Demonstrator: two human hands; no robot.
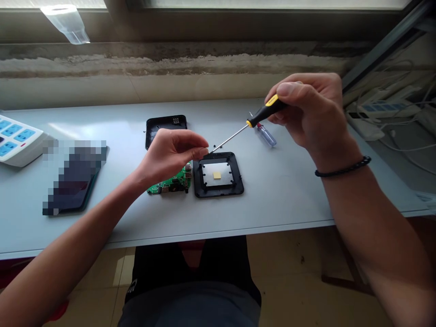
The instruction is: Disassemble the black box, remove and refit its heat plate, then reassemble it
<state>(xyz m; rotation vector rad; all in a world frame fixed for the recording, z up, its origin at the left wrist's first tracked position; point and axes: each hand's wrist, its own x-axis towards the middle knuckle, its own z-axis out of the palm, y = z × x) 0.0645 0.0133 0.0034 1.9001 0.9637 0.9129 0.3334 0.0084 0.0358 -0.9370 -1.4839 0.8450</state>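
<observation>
Screwdriver (254,121) sits clenched in the grip of the right hand (309,113), its tip meeting the pinched-together fingertips of the left hand (170,154); whether they grasp a screw is too small to tell. Both hover over a black frame (218,190) and a green circuit board (170,184) on the surface (289,190). A slipping tip could jab those fingers or flick a tiny part away.

The person is wearing a thin black beaded bracelet (342,169) on the wrist behind the right hand (306,113) at the right of the frame, both forearms showing bare, and a black garment (218,268) over the lap at lower centre, carrying a small white mark (131,286), with grey cloth (190,309) beneath it
</observation>
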